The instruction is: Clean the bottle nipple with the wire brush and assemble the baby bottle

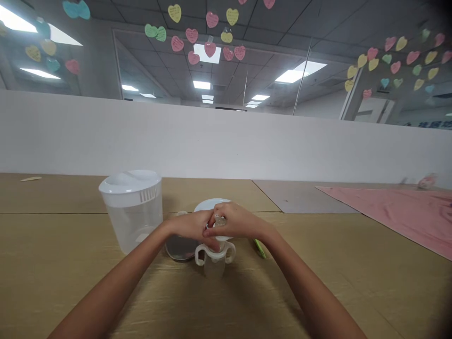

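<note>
Left hand and right hand gripped tight around the top of a clear two-handled cup, rim hidden, cup upright on the worktop, little clear bit between them, can't really make it out

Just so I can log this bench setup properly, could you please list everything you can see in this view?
clear plastic pitcher with white lid: 1, clear and white, on the table left of the hands
clear plastic cup with two white handles: 1, clear and white, beneath the hands
small clear piece: 1, clear, at the right hand's fingers
round white disc: 1, white, behind the hands
round dark dish: 1, dark grey, between pitcher and cup
flat green strip: 1, green, right of the cup
pink cloth: 1, pink, far right
tan table: 1, tan, under everything
white partition wall: 1, white, behind the table
paper hearts: many, mixed colours, above the partition
left hand: 1, over the cup
right hand: 1, over the cup
</note>
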Available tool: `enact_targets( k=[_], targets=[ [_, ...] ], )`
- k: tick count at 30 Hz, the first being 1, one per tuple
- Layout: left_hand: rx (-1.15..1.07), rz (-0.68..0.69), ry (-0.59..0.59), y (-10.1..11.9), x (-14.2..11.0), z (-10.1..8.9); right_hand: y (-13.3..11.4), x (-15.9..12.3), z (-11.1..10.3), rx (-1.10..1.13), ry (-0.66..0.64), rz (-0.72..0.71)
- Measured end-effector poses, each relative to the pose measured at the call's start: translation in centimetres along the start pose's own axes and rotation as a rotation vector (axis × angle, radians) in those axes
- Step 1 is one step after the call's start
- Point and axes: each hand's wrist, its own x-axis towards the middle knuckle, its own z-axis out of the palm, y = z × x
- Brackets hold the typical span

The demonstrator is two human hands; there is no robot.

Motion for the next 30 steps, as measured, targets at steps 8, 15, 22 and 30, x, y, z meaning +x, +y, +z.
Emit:
enact_targets(
  k=[8, 15, 22, 30],
  targets=[
    [0.032, 0.007, -0.051, -0.3, -0.2, -0.2, 1.1, 0.1, 0.1, 0.119, -0.059, -0.147],
    [0.100, 0.011, -0.026, -0.2, -0.2, -0.2, 1.5, 0.0, -0.2, 0.126, -0.132, -0.125],
    [0.104, 0.012, -0.030, -0.3, -0.3, -0.2, 0.7, -0.8, -1.3, 0.109, -0.187, -0.129],
    [0.054, -0.019, -0.063, -0.6, -0.2, -0.1, 0.4, -1.0, -1.3, 0.094, -0.143, -0.160]
  ],
)
